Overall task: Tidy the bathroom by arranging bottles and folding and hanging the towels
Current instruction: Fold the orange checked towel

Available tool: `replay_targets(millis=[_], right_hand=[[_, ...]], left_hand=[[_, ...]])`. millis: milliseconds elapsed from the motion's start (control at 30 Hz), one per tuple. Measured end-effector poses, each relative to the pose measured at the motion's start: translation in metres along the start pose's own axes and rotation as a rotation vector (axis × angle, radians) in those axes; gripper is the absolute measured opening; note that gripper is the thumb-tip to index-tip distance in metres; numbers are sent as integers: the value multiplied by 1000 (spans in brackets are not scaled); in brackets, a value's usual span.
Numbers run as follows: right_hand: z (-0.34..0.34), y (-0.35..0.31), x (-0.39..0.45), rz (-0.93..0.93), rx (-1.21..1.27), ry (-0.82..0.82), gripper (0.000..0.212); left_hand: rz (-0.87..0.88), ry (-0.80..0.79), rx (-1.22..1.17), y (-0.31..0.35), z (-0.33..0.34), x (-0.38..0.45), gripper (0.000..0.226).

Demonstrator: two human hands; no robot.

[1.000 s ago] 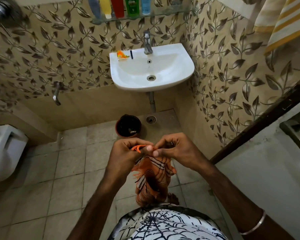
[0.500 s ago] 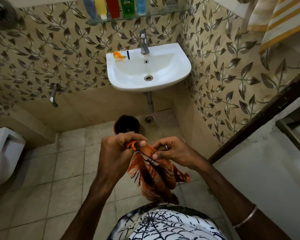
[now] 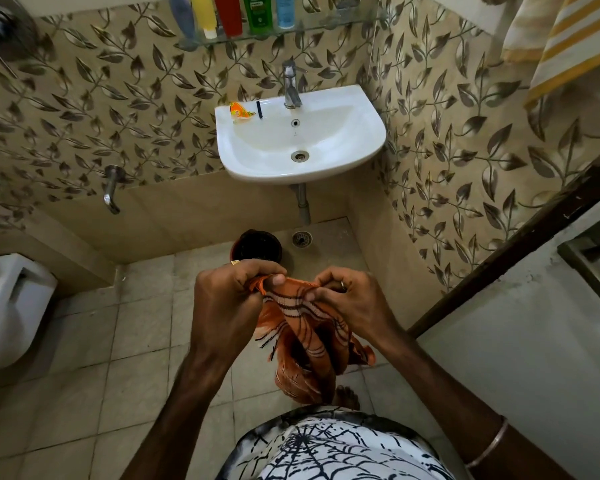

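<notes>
In the head view both hands are raised side by side above the tiled floor (image 3: 84, 341), forearms reaching in from the bottom edge: the left hand (image 3: 229, 299) has its grip curled round one bunched top corner of the orange striped towel (image 3: 302, 337), thumb pressed on the cloth, and the right hand (image 3: 354, 299) pinches the top edge just beside it, so the one towel hangs crumpled between and below them. Five bottles (image 3: 227, 12) stand in a row on the glass shelf (image 3: 326, 26) above the single white sink (image 3: 326, 168), and one yellow-striped towel (image 3: 565, 39) hangs at the top right corner.
</notes>
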State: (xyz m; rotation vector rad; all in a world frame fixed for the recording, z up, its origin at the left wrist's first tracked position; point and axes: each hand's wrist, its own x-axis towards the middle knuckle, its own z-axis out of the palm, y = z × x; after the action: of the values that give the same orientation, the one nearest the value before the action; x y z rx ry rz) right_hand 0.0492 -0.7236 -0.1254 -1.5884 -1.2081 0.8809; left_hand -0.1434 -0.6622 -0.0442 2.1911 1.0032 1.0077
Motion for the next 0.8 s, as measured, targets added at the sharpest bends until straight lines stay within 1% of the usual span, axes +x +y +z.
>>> replay_targets(millis=[133,200,267,333,400,500,600,700,800], right_hand=[[0,2,7,-16,-142,-85,11],[1,5,13,8,-194,-137,11],[1,13,18,68,-229,-189,9],[0,23,20,169,-142,-194,9],[0,32,20,218,-72,-177,11],[1,33,17,189,-45,-211,12],[3,31,17,160,-27,-206,11],[3,28,17,123,-16,-196,11],[1,27,15,95,-6,-158,13]], left_hand=[[109,-45,89,1,1,-1,14],[131,-44,114,4,2,-4,11],[121,-16,92,8,-2,-5,18],[122,7,70,11,-8,-4,25],[122,14,60,10,-14,-5,24],[91,32,33,6,-20,-4,18],[85,31,30,5,-23,-2,19],[14,54,-21,-1,-22,-1,7],[-217,49,-224,-3,-19,-2,15]])
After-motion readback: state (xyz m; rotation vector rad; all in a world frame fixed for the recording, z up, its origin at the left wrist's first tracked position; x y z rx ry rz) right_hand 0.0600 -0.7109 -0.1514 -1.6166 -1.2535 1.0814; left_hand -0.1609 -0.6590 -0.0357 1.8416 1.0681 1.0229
